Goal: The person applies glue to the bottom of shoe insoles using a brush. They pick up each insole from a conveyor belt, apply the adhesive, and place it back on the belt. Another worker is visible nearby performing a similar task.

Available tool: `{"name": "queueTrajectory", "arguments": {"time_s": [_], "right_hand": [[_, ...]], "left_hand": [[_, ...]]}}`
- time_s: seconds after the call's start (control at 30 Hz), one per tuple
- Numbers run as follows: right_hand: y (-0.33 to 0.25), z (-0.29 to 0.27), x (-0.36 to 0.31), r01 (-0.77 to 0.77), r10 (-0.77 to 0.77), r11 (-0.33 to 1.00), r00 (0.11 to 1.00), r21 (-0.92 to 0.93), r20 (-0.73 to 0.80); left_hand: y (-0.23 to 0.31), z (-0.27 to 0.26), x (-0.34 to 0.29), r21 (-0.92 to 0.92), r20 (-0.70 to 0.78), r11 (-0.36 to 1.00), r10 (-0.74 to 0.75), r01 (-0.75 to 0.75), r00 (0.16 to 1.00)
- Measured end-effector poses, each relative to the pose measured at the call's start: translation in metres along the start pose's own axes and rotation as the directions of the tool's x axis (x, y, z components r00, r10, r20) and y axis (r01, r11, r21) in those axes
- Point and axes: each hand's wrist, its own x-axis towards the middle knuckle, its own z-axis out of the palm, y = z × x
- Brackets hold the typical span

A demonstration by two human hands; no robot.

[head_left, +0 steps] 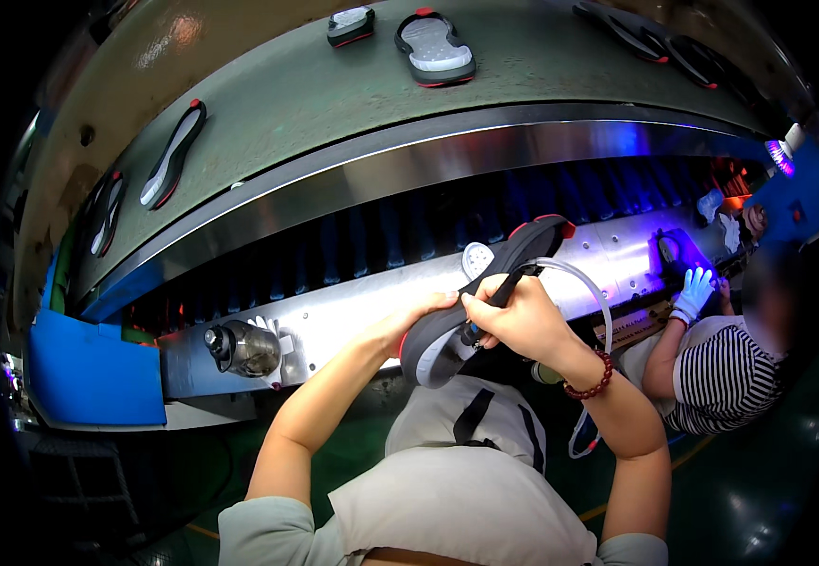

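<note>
A dark grey shoe sole (520,247) with a red tip and a pale inner face is held slanted in front of me, above my lap. My left hand (411,318) grips its left edge, thumb lying along the rim. Across the sole, my right hand (526,319) is closed round a dark pen-like tool (505,291), whose lower end is at the sole's near, pale part. From the tool a clear hose (604,307) curves right and down past my wrist. Exactly what the tool's tip touches is hard to make out.
Beyond the metal ledge (334,332), several soles, one a pale-faced sole (435,47), lie on a green conveyor belt (287,94). A dark bottle (242,348) stands left beside a white glove (283,354). At right sits a co-worker (726,377) wearing a glove, near a purple-lit lamp (780,158).
</note>
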Motion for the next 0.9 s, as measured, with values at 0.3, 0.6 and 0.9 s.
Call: {"name": "queueTrajectory", "arguments": {"time_s": [0.3, 0.6, 0.9], "right_hand": [[0.041, -0.038, 0.025, -0.032, 0.049, 0.998, 0.951, 0.062, -0.305], [0.122, -0.025, 0.019, 0.246, -0.310, 0.950, 0.799, -0.191, -0.516], [0.095, 0.011, -0.018, 0.360, -0.580, 0.720, 0.782, -0.593, -0.230]], "left_hand": [[-0.019, -0.011, 0.007, -0.109, -0.080, 0.994, -0.019, 0.010, 0.997], [-0.041, -0.005, 0.019, -0.412, -0.062, 0.910, 0.027, -0.050, 0.998], [-0.045, -0.011, 0.032, -0.416, -0.108, 0.909, -0.016, -0.030, 0.994]]}}
